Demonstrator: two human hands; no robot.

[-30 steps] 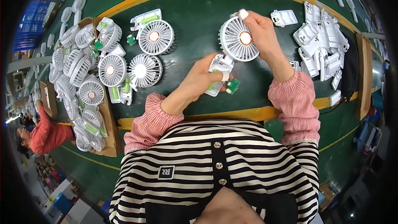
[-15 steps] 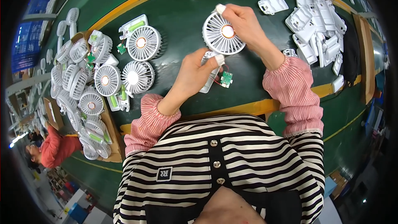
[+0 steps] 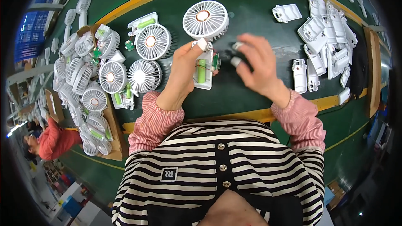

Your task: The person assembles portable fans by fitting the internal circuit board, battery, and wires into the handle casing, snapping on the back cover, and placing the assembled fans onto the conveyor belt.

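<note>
My left hand (image 3: 183, 69) is closed on a white handheld fan (image 3: 205, 19), its thumb near the neck below the round grille. The fan's handle shell lies open below, with a green cylindrical battery (image 3: 202, 74) inside. A small green circuit board (image 3: 216, 61) sits at the shell's right edge, with thin wires by the battery. My right hand (image 3: 260, 67) is apart from the fan, to its right, fingers spread and nothing in them. White covers are on the thumb of my left hand and on fingertips of my right hand.
Several similar fans (image 3: 153, 42) lie to the left, more heaped in a cardboard box (image 3: 112, 132). White plastic shells (image 3: 312, 29) are piled at the right, with one single shell (image 3: 287, 13) beside them. A person in red (image 3: 58, 140) is at the far left.
My right hand has let go of the fan's grille and moved down and right. The fan has shifted left, its handle turned so the battery shows. The circuit board now rests against the shell's edge.
</note>
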